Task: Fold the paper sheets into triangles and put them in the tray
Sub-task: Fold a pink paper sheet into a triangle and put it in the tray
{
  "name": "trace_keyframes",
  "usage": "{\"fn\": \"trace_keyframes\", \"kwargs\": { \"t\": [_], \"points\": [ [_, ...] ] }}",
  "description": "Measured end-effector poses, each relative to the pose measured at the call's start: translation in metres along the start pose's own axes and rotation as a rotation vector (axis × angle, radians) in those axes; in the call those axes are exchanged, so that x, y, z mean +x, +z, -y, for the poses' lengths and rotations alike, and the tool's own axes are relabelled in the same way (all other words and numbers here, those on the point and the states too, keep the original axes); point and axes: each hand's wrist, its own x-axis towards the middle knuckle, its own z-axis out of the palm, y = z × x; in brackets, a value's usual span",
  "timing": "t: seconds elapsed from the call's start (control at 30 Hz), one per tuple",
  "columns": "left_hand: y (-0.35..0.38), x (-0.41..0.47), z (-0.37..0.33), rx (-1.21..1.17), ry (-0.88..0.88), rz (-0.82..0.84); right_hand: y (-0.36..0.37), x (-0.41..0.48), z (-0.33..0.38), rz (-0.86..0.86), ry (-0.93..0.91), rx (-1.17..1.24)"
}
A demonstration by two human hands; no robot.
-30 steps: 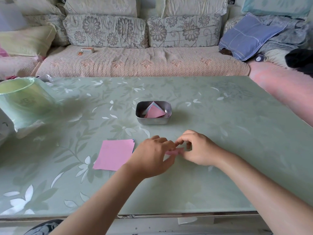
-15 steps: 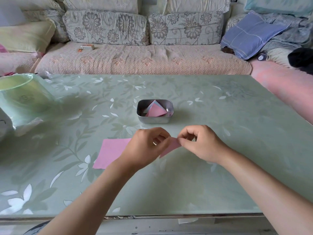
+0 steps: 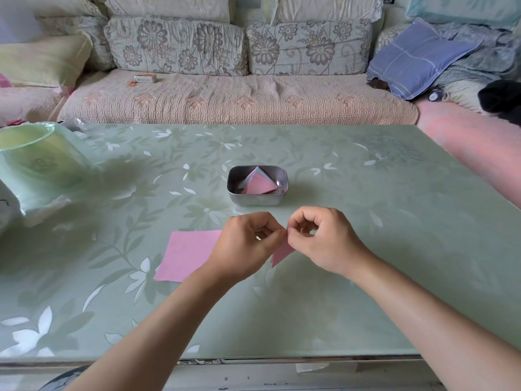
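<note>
The pink sheet [image 3: 282,253], thin matte paper already creased to a pointed flap, was pinched at its upper edge by the left hand [image 3: 246,246] and the right hand [image 3: 324,241]. Both hands had their fingers curled on it, just on the person's side of the tray [image 3: 258,201]. A second earlier it had been pressed flat on the bench [image 3: 366,249]; now it hung lifted, so the fold looked nearly done and the drop into the tray close. The tray, shiny rounded metal, already held pink and pale-blue triangles [image 3: 258,184]. Nearer than the tray and to its left, flat square pink sheets [image 3: 189,255] lay on the glossy floral bench.
</note>
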Motion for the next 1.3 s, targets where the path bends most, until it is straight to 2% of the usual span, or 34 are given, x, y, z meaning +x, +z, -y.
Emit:
{"fn": "trace_keyframes", "kwargs": {
  "t": [0.87,1.0,1.13,1.3],
  "points": [
    [-0.029,0.009,0.004,0.039,-0.005,-0.138,-0.020,0.007,-0.017,-0.117,0.212,-0.121],
    [-0.023,0.004,0.003,0.057,0.014,-0.062,-0.013,0.004,-0.012,-0.039,0.107,-0.004],
    [-0.017,0.004,0.001,0.052,0.011,-0.055,-0.008,0.003,-0.011,0.009,0.020,-0.080],
    [-0.014,-0.001,-0.006,0.207,0.184,-0.024,-0.004,0.003,-0.004,0.021,-0.024,-0.154]
  ]
}}
